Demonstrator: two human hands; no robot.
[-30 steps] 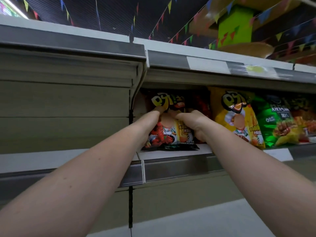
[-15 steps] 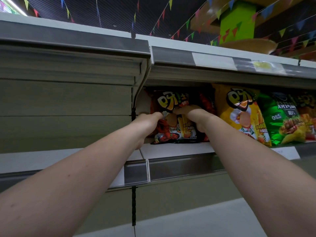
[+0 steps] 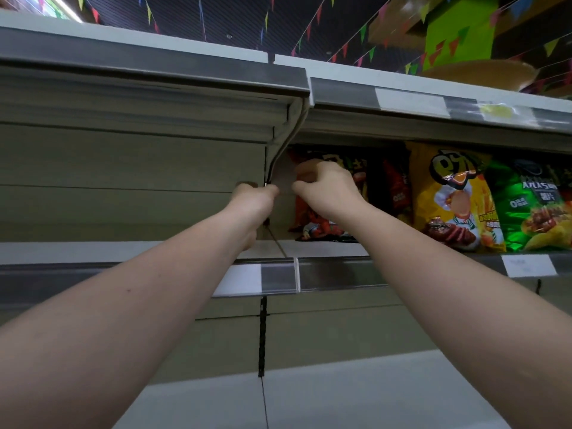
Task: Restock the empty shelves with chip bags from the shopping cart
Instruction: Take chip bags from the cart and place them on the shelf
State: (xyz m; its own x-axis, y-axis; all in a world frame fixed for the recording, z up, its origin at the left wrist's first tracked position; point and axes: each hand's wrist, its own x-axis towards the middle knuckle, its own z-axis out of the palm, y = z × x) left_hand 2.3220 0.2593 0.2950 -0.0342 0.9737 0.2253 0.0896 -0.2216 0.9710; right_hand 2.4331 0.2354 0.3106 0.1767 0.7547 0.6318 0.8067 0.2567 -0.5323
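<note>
Store aisle, strings of coloured pennants (image 3: 312, 24) under a dark ceiling; grey metal shelving fills the view, with a top shelf (image 3: 402, 100) above and a stocked shelf (image 3: 325, 247) below it at arm height. The bay left of the upright divider holds nothing visible; the right bay holds chip bags standing in a row. Leftmost is a dark bag with red crayfish artwork (image 3: 322, 224), upright, long axis vertical, printed face outward, base on the shelf board just beside the divider. Next to it stands a dark red bag (image 3: 394, 187), set further back, then a yellow bag (image 3: 455, 196) leaning slightly, then a green bag (image 3: 535, 209). The right hand (image 3: 328, 187) is against the upper front of the crayfish bag — fingers curled, grip not discernible. The left hand (image 3: 253, 199) is at the divider edge, fingers clenched, holding nothing visible.
</note>
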